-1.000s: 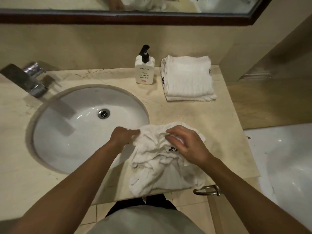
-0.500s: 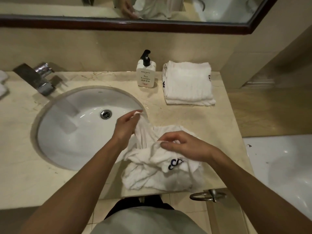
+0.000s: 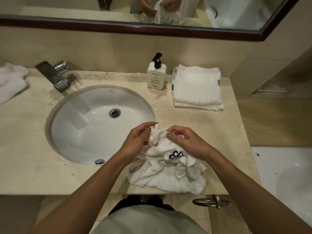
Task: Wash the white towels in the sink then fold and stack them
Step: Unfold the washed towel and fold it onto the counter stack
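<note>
A crumpled white towel (image 3: 167,173) with dark blue lettering lies on the marble counter (image 3: 199,125), right of the oval white sink (image 3: 81,132). My left hand (image 3: 136,141) pinches a raised bit of the towel's edge near the sink rim. My right hand (image 3: 187,142) pinches the same bunched edge just to the right, fingers curled. A neat stack of folded white towels (image 3: 197,86) sits at the back right of the counter. More loose white towels (image 3: 11,80) lie at the far left edge.
A white soap pump bottle (image 3: 156,76) stands between sink and folded stack. A chrome faucet (image 3: 55,76) sits back left of the sink. A mirror hangs above. A metal towel ring (image 3: 209,202) hangs below the counter's front edge; a white bathtub (image 3: 287,174) lies to the right.
Both hands have drawn closer together on the towel's upper edge, the right hand moving up toward the left. The camera has tilted, bringing the far-left towels into view.
</note>
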{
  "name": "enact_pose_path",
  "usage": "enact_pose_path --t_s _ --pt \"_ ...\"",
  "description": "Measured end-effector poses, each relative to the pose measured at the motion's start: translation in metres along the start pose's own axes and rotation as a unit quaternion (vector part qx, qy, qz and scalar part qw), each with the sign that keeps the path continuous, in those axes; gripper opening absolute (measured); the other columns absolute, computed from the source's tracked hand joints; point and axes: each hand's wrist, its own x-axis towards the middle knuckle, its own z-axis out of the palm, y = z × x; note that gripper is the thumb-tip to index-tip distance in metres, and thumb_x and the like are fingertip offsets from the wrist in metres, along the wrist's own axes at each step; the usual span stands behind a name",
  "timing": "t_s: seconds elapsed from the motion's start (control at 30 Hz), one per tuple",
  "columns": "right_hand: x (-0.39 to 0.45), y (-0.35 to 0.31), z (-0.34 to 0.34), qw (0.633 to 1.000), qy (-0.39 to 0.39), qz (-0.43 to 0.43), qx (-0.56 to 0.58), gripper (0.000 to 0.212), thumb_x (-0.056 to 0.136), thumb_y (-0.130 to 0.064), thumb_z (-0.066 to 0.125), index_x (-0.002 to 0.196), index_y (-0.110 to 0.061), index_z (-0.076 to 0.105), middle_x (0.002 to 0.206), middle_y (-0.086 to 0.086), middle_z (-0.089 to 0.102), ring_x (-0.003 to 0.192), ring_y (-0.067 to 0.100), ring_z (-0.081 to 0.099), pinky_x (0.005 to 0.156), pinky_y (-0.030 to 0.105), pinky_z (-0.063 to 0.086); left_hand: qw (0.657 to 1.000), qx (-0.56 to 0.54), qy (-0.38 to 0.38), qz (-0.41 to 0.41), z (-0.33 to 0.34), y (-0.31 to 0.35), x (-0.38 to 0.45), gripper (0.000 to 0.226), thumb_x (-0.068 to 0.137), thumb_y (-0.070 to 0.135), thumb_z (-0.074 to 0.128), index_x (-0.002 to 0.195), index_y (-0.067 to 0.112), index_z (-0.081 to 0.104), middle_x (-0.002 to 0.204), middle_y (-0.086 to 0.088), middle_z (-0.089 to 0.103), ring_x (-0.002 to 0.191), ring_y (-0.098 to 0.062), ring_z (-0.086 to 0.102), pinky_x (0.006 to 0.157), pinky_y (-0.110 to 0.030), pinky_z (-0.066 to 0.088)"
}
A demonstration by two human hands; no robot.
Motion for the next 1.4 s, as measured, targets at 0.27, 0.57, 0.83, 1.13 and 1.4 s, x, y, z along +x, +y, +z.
enact_pose_path --t_s 0.27,0.57,0.83,1.13,1.4 --pt "-0.003 -0.003 0.001 0.999 0.022 0.006 0.042 0.018 0.103 -0.028 0.057 0.103 -0.019 0.071 0.101 0.008 0.072 0.091 0.013 0.067 0.088 0.037 0.053 0.992 0.071 -0.038 0.093 0.004 -0.005 -0.011 0.018 0.091 0.016 0.071 0.108 0.017 0.065 0.094 0.002 0.067 0.079 -0.014 0.067 0.072 -0.026 0.056" --pt "-0.005 -0.003 0.002 0.999 0.015 0.005 0.029 0.019 0.102 -0.030 0.057 0.106 -0.019 0.072 0.104 0.004 0.072 0.101 0.020 0.068 0.089 0.032 0.053 0.969 0.215 -0.029 0.118 -0.007 -0.013 -0.003 0.016 0.089 0.039 0.071 0.082 0.026 0.065 0.065 0.002 0.058 0.059 -0.010 0.050 0.058 -0.028 0.040" --pt "0.002 0.010 -0.005 0.995 0.014 0.080 -0.052 0.052 0.082 -0.061 0.071 0.127 -0.040 0.057 0.102 -0.005 0.061 0.095 0.013 0.063 0.084 0.033 0.049 0.982 0.160 -0.001 0.101 -0.036 0.030 0.003 0.039 0.091 0.054 0.050 0.076 0.018 0.048 0.071 0.005 0.049 0.070 -0.016 0.048 0.071 -0.041 0.045" --pt "0.026 0.012 0.001 0.967 -0.108 0.137 -0.186 0.089 0.077 -0.057 0.079 0.152 -0.039 0.034 0.117 -0.011 0.049 0.112 0.013 0.052 0.091 0.027 0.041 0.963 0.212 -0.051 0.158 -0.027 0.054 -0.014 0.044 0.096 0.047 0.042 0.075 0.008 0.038 0.069 0.007 0.034 0.065 -0.009 0.033 0.061 -0.025 0.030" --pt "0.013 0.026 -0.002 0.974 0.097 0.077 -0.189 0.044 0.079 -0.048 0.078 0.099 -0.026 0.046 0.101 -0.001 0.054 0.085 0.015 0.056 0.066 0.029 0.041 0.982 0.039 0.185 0.025 -0.041 0.047 0.016 0.039 0.098 0.045 0.051 0.110 0.010 0.062 0.111 -0.003 0.064 0.103 -0.014 0.060 0.096 -0.034 0.046"
